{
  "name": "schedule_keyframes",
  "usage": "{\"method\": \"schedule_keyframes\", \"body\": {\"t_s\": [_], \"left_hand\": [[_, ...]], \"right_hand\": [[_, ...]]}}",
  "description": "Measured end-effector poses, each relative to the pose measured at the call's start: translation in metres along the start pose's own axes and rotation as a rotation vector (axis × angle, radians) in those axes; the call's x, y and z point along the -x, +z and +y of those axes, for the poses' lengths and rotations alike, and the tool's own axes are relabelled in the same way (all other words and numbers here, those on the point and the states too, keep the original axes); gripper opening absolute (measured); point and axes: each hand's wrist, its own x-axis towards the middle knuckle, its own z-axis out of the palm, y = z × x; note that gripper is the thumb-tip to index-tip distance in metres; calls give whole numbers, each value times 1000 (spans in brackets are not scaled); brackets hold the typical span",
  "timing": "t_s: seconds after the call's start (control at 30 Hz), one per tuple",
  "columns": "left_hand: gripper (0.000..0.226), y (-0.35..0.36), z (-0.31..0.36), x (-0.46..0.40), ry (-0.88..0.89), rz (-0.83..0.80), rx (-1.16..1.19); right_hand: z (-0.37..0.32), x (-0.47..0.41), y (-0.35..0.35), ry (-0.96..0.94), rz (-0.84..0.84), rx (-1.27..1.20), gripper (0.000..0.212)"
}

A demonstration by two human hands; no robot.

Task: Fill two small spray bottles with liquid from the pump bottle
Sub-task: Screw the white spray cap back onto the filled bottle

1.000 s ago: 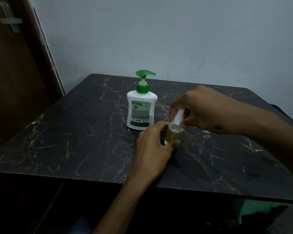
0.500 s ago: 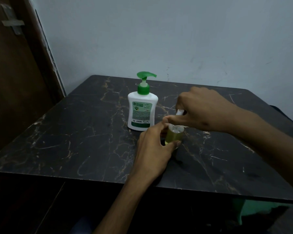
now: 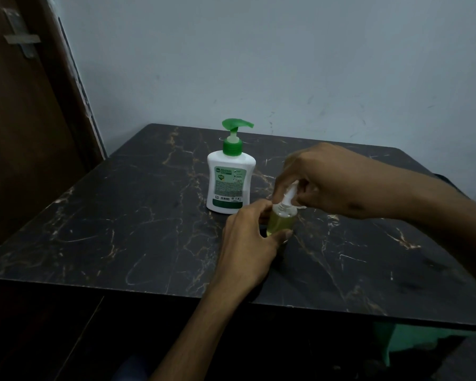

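Small spray bottle (image 3: 280, 220), part full of yellow-green liquid, upright on the dark marble table (image 3: 121, 229) just in front and to the right of the white pump bottle (image 3: 230, 182); left hand (image 3: 248, 243) closed round its body, right hand (image 3: 322, 180) pinching the white spray cap (image 3: 290, 195); likely light, smooth, slippery if wet, so best gripped low on the body; bottle base and neck thread hidden by fingers; only 1 spray bottle visible.

white pump bottle (image 3: 230, 182) with green pump, yellow-green liquid in clear spray bottle (image 3: 280, 220), black gold-veined marble table (image 3: 121, 215)
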Motion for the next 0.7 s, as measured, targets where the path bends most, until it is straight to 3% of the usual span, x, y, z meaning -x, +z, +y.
{"method": "schedule_keyframes", "body": {"t_s": [0.33,0.5,0.6,0.7], "left_hand": [[33,0,-1,1,-6,-5,13],[38,0,2,2,7,3,6],[37,0,3,2,-1,10,4],[39,-1,4,2,-4,-2,15]], "right_hand": [[-2,-3,7,107,-1,22,9],[-9,-7,9,171,29,208,49],[-14,-8,8,227,25,276,54],[-7,-6,10,203,79,140,59]]}}
